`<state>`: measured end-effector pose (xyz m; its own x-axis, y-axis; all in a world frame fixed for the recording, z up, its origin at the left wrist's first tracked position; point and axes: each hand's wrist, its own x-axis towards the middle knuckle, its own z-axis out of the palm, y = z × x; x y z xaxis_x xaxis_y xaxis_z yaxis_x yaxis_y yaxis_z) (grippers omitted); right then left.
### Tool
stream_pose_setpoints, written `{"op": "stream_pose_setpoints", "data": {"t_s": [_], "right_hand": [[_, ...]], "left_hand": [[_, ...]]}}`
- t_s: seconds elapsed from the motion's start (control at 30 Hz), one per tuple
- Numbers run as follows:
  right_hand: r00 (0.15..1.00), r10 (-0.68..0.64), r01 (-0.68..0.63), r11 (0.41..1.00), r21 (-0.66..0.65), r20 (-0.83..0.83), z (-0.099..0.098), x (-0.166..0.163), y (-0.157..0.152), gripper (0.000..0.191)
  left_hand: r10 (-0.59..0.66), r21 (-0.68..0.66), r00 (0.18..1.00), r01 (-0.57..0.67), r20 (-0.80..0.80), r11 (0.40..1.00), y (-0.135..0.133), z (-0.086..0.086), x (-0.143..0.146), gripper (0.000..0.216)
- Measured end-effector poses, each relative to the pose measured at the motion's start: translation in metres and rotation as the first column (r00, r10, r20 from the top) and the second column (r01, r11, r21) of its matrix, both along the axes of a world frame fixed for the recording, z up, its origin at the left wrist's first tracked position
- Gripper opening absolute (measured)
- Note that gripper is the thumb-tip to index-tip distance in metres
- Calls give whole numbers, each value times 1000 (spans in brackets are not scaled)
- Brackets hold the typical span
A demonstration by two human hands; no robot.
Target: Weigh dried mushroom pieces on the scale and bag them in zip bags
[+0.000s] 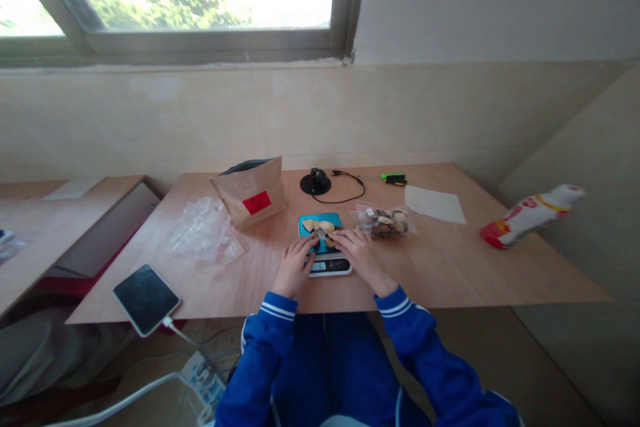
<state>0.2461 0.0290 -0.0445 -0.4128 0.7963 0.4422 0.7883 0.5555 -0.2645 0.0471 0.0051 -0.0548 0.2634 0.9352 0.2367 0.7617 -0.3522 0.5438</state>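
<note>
A small kitchen scale (327,265) with a blue top stands near the front edge of the wooden table (450,267). Pale nut-like pieces (317,225) lie on its blue platform. My left hand (295,265) rests at the scale's left side, fingers curled toward the pieces. My right hand (359,255) lies over the scale's right side, its fingers reaching in and pinched at the pieces. What the fingertips hold is too small to make out. Both arms wear blue sleeves with white stripes.
A brown paper bag (253,192) with a red label stands behind left. Beside it lie crumpled clear plastic (205,230), a filled clear bag (385,220), a black round device with cable (316,181), a green tool (394,178), white paper (434,203), a white-red bottle (530,213) and a charging tablet (146,297).
</note>
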Motion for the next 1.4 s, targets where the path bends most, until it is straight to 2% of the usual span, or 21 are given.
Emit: {"op": "stream_pose_setpoints", "data": {"t_s": [0.1,0.2,0.27,0.4,0.53,0.77,0.97,1.1,1.17,1.2,1.27,1.33,1.4], "right_hand": [[983,43,-57,996,-75,-177,3,1,5,25],[930,10,-77,983,-167,-368,5,-2,9,19],[940,14,-83,978,-189,-342,4,-4,11,18],[984,7,-25,995,-99,-178,1,-5,10,22],[971,-56,44,997,-55,-233,-3,1,13,32],[992,41,-55,991,-120,-115,-6,10,33,40],[995,53,-64,990,-124,-84,-7,12,45,26],[978,10,-38,991,-129,-207,-6,8,47,18],[919,-51,-17,985,-169,-390,-6,5,48,17],[862,-95,-15,977,-212,-498,-7,4,49,19],[695,-197,-61,942,-329,-692,-10,3,50,26],[535,-276,-180,887,-426,-798,-16,3,51,33],[473,-306,-254,851,-460,-826,-24,4,52,38]], "left_hand": [[19,1,1000,-19,-3,1000,-2,1,-5,38],[17,-2,1000,-17,-4,1000,-3,3,-6,38],[22,-3,1000,-22,-2,1000,-3,4,-5,38],[36,23,999,-37,8,999,2,4,-2,40],[-12,48,1000,12,-15,999,10,4,2,41],[-35,17,999,35,25,999,16,-4,2,37],[-1,20,998,-1,70,1000,12,-5,2,41],[-18,25,996,16,88,1000,6,2,3,44],[-55,32,995,53,89,998,4,3,3,43],[-70,32,994,68,85,997,3,3,3,44],[-80,33,994,77,73,996,3,3,4,44],[-77,47,996,74,54,996,4,2,6,44],[-74,74,997,71,31,995,6,2,8,44]]}}
